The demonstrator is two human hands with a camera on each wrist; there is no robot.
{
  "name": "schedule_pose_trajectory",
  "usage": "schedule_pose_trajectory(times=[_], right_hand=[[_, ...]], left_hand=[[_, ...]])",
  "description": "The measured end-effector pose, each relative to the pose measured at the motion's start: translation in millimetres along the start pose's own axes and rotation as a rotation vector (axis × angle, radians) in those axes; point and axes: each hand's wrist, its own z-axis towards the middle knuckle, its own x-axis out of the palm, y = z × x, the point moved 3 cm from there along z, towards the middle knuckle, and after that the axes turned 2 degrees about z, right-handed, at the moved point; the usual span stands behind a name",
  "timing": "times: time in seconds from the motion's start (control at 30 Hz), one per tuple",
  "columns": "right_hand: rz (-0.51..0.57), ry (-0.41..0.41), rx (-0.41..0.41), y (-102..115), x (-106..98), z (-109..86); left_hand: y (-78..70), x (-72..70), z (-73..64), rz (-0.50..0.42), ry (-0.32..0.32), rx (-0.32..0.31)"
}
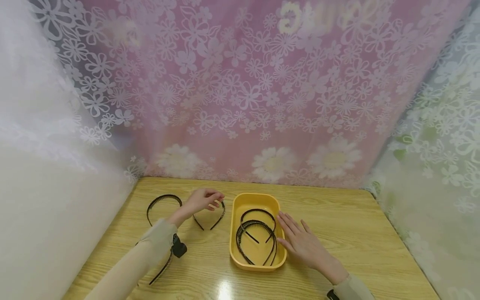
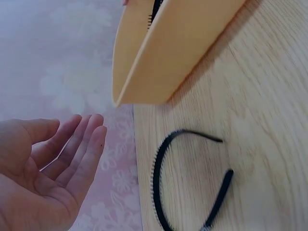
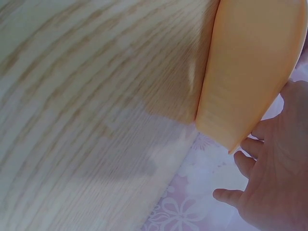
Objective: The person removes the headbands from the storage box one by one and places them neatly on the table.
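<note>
My left hand [image 1: 204, 200] hovers over a black toothed headband [image 1: 223, 214] on the table, left of a yellow plastic tub [image 1: 236, 261]. In the left wrist view, the loosely bent fingers of that hand [image 2: 62, 168] hold nothing, and the headband [image 2: 159, 178] lies apart from them. My right hand [image 1: 301, 241] lies along the tub's right side with straight fingers. The right wrist view has its fingertips against the rim of the tub [image 3: 245, 62]. Inside the tub, several black headbands [image 1: 258, 211] overlap, some with teeth showing.
Another black headband [image 1: 165, 196] lies at the left of the wooden table [image 1: 337, 216]. One more headband [image 1: 162, 271] is partly hidden by my left forearm. Flowered sheets [image 1: 240, 104] hang behind the table and at both sides.
</note>
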Motion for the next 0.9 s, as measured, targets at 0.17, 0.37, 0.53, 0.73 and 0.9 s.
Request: schedule_pose_trajectory(times=[0.17, 0.37, 0.53, 0.73, 0.9], right_hand=[[-0.008, -0.044, -0.02, 0, 0, 0.0], [-0.016, -0.105, -0.054, 2, -1, -0.5], [-0.031, -0.087, -0.045, 1, 0, -1.1], [-0.015, -0.085, -0.042, 4, -4, -1.0], [0.01, -0.074, -0.033, 9, -9, -0.7]], left_hand=[[-8.6, 14.8, 13.2, 0.013, 0.01, 0.013], [-17.5, 31.1, 26.0, 0.003, 0.03, 0.046], [-22.2, 45.0, 35.0, -0.002, 0.055, 0.069], [-21.6, 61.3, 45.9, 0.037, 0.066, 0.075], [-22.4, 73.2, 52.4, 0.087, 0.081, 0.092]])
